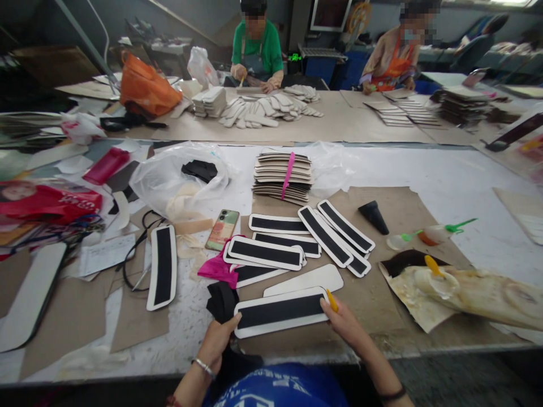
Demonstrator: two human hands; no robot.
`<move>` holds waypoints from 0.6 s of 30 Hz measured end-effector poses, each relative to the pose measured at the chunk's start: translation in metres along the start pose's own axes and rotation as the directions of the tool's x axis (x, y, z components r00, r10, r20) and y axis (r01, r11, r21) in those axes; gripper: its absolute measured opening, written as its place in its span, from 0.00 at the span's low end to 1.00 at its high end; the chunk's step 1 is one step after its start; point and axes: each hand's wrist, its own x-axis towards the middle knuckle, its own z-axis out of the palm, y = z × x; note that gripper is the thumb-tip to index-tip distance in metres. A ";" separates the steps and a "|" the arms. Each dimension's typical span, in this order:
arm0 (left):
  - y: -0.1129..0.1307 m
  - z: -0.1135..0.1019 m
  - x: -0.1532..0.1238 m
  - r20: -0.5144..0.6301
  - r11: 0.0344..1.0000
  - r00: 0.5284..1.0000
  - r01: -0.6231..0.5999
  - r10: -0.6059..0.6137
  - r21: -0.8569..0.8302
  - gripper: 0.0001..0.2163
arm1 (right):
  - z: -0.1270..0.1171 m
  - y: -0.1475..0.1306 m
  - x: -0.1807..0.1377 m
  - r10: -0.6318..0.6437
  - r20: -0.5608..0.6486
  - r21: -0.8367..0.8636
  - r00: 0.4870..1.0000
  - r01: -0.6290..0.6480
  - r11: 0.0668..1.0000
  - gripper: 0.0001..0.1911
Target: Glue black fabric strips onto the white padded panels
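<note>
Panel in hand: a black-striped panel [280, 314] with a white border, above the brown sheet [365, 336] at the near edge of the table.
Left hand [217, 341]: gripping the panel's left end, thumb on top.
Right hand [345, 323]: closed on the panel's right end, with a yellow tool [332, 301] also held in it.
Worktable [382, 161]: white and marked, partly covered with brown sheets.
Beyond the panel: a plain white piece [307, 280], then overlapping striped panels [265, 252]; behind them, a stack [263, 169] under a pink band [288, 175].
Left side: one striped panel [163, 268] lying apart, a phone [223, 229], a clear plastic bag [159, 175] and a red bag [46, 200] among papers.
Right side: a black cone [374, 217], two green-tipped bottles [436, 233] and a stained, pale bundle [487, 294].
Far table [331, 130]: heaped white pieces [258, 107], an orange bag [146, 85] and spread boards [392, 116].
Co-workers: a person in green [271, 48] with hands at the table; another in an orange apron [392, 68], farther right.
Back of the room: dim and blurred; a round yellow object [358, 17] there may be a wheel or reel.
</note>
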 end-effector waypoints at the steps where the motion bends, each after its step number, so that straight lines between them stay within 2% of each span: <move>1: 0.001 0.000 -0.002 0.020 1.000 1.000 0.006 -0.006 -0.013 0.14 | -0.001 -0.001 -0.001 0.021 0.015 0.041 1.000 -0.021 0.999 0.18; 6: 0.008 0.000 -0.013 0.096 0.995 0.993 0.071 -0.063 -0.075 0.12 | -0.002 -0.012 -0.008 0.125 0.073 0.247 0.989 -0.139 0.959 0.22; 11: 0.015 0.005 -0.020 0.189 0.982 0.977 0.128 -0.100 -0.140 0.12 | -0.005 -0.024 -0.011 0.163 0.092 0.419 0.982 -0.187 0.889 0.21; 14: 0.015 0.006 -0.020 0.202 0.979 0.975 0.125 -0.092 -0.158 0.14 | -0.006 -0.023 -0.008 0.179 0.108 0.435 0.978 -0.208 0.876 0.22; 18: 0.019 -0.002 -0.022 0.159 0.983 0.985 0.089 -0.064 -0.158 0.15 | -0.003 -0.019 -0.001 0.192 0.119 0.378 0.974 -0.223 0.898 0.24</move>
